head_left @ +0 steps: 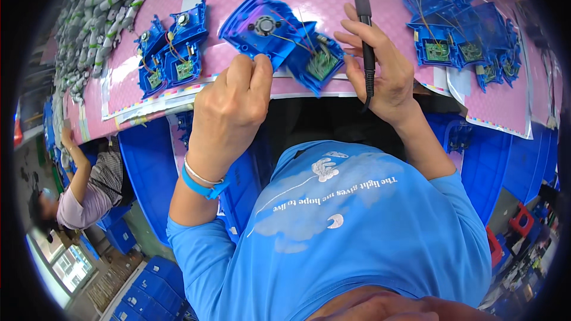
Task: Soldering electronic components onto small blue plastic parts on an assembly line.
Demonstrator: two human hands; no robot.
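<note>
Pinched at its near edge by my left hand (232, 104), a blue plastic housing half (241, 18) lies tilted on the pink bench mat; a round speaker (263, 25) sits inside it. Thin wires run from there to a second blue half with a green circuit board (322, 64), slightly blurred. My right hand (386, 62) is closed around a black soldering iron (364, 18), whose metal tip points away from me at the top edge. Its fingers are just right of the circuit-board half. The left fingertips are partly hidden by the knuckles.
Opened blue housings (172, 47) with boards and speakers lie to the left, and several more are piled (461, 30) at right. Grey parts (95, 18) heap at far left. Blue bins (146, 172) stand below the bench edge. Another person (86, 193) works at far left.
</note>
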